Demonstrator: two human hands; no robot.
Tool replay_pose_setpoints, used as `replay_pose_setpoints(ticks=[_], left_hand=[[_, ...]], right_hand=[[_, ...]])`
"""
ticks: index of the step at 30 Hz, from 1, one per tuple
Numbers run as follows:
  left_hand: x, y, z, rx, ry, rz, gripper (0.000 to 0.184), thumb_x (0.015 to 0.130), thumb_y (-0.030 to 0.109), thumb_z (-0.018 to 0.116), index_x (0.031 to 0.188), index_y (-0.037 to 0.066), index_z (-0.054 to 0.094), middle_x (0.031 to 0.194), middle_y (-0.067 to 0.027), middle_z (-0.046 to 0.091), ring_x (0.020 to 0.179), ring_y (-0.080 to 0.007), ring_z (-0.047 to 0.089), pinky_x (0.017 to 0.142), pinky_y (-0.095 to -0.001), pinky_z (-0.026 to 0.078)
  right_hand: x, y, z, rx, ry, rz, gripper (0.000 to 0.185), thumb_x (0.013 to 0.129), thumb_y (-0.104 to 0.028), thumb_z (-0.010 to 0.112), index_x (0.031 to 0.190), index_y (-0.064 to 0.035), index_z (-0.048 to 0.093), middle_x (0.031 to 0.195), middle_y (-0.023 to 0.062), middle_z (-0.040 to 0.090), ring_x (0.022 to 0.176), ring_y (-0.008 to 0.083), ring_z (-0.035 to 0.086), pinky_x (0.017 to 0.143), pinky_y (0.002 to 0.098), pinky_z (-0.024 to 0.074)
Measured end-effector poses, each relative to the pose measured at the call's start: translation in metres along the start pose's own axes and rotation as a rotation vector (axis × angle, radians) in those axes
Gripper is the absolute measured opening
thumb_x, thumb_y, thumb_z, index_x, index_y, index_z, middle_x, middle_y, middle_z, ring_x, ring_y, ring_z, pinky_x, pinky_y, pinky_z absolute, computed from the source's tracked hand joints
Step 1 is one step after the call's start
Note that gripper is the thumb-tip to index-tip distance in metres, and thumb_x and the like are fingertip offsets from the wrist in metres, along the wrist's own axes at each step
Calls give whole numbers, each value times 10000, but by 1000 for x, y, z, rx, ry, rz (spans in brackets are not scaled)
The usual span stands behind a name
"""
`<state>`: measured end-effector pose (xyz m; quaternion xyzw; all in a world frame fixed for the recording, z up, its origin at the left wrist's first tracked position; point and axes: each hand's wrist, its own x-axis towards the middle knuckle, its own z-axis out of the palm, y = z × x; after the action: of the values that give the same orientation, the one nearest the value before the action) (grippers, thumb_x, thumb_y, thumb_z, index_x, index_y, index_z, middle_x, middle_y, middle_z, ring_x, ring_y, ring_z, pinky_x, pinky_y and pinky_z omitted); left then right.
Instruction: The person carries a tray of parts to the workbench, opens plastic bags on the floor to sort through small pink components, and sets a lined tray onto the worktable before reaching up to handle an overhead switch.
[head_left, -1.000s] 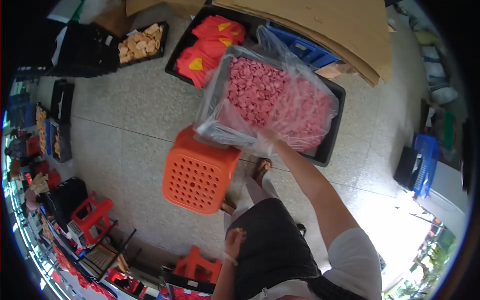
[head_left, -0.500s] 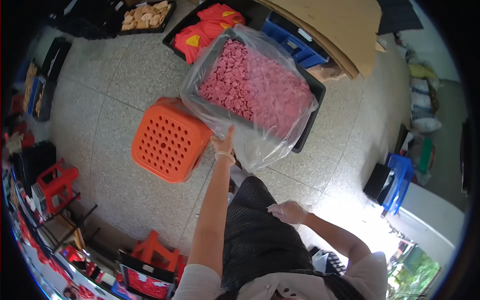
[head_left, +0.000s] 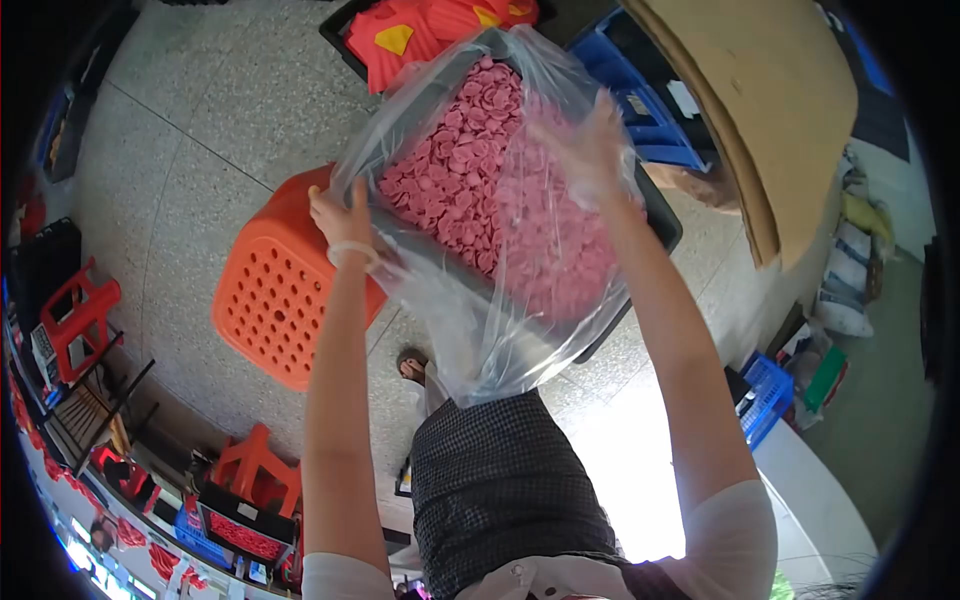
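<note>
A clear plastic bag [head_left: 470, 345] lines a dark grey crate [head_left: 660, 215] and holds a heap of pink, disc-like pieces [head_left: 455, 165]. At the bag's left edge, my left hand [head_left: 343, 222] has its thumb and fingers apart, touching the film beside the orange stool; a pale band circles its wrist. My right hand [head_left: 588, 155], in a thin clear glove, is spread open over the right part of the bag, against the loose film. Film over the pink pieces on that side blurs them.
An orange perforated stool [head_left: 275, 300] stands left of the crate. Behind are a tray with red and yellow items [head_left: 400, 40], a blue crate [head_left: 640, 130] and large cardboard [head_left: 760, 110]. One foot [head_left: 411, 365] shows below the bag.
My right hand has risen from beside the apron to the bag's right side. My left hand has moved left and up along the bag's edge. The view has come closer to the crate.
</note>
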<state>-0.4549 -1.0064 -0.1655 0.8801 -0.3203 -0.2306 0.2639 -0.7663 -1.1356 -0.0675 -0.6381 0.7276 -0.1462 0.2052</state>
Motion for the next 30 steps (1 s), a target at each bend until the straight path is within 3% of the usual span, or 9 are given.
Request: replay_pose_setpoints(ticks=[3,7,10,13,19,23,27,28,30], left_hand=[[41,-19,28,-98,-140,-309,1116,677,622,721,1403,-74,238,1341,-260,398,1264,-364,400,1064,-409,308],[52,-35,36,-23,-285,-359,1115,608,680,733,1340,-88,390,1402,-259,364,1285,-337,399,1058,-383,313],[50,-43,36,-74,-225,-291,917,634,602,773,1196,-89,554,1206,-216,561,1132,-296,543,971,-353,405],[39,-23,24,-101,-180,-210,612,704,467,794,1016,-41,657,877,-80,661,830,-157,599,780,-270,468],[37,-10,22,-131,-133,-78,369,777,366,765,788,22,632,679,27,569,647,-65,484,626,-235,422],[35,5,21,152,-4,191,324,862,316,678,738,35,572,609,-18,521,580,-73,459,577,-239,404],[33,35,11,16,27,173,298,908,282,616,768,29,542,588,-37,481,568,-73,433,533,-259,378],[34,34,3,75,-75,102,225,953,253,556,938,35,606,790,5,593,714,-50,504,644,-225,414],[19,41,-3,-340,-220,56,227,956,250,554,1006,35,609,866,23,603,754,-49,524,666,-215,426]], right_hand=[[75,7,41,-322,7,24,1168,634,-636,733,1423,55,220,1429,277,328,1341,390,304,1067,443,329],[108,32,80,-366,-139,105,821,754,-548,672,1324,-16,413,1185,179,588,1120,334,558,942,419,441],[109,78,93,-268,-44,32,295,915,-338,560,1053,-82,611,969,85,676,982,265,629,841,389,471],[98,116,70,163,28,-286,212,925,-246,535,1041,-74,578,918,167,635,855,297,633,749,360,494],[32,110,3,471,-102,25,209,945,-161,534,1097,-20,563,873,62,597,804,123,539,726,263,449],[39,76,11,581,-222,161,301,914,-185,608,1148,3,588,1099,65,597,984,109,535,860,224,427],[58,71,15,450,-299,220,397,881,-247,657,1175,8,576,1104,23,594,948,118,540,830,267,435],[62,72,11,515,-383,293,395,899,-229,629,1214,0,565,1151,28,585,959,104,531,836,256,421],[68,67,2,591,-436,326,409,925,-226,588,1267,-4,545,1214,32,572,987,100,529,856,251,406]])
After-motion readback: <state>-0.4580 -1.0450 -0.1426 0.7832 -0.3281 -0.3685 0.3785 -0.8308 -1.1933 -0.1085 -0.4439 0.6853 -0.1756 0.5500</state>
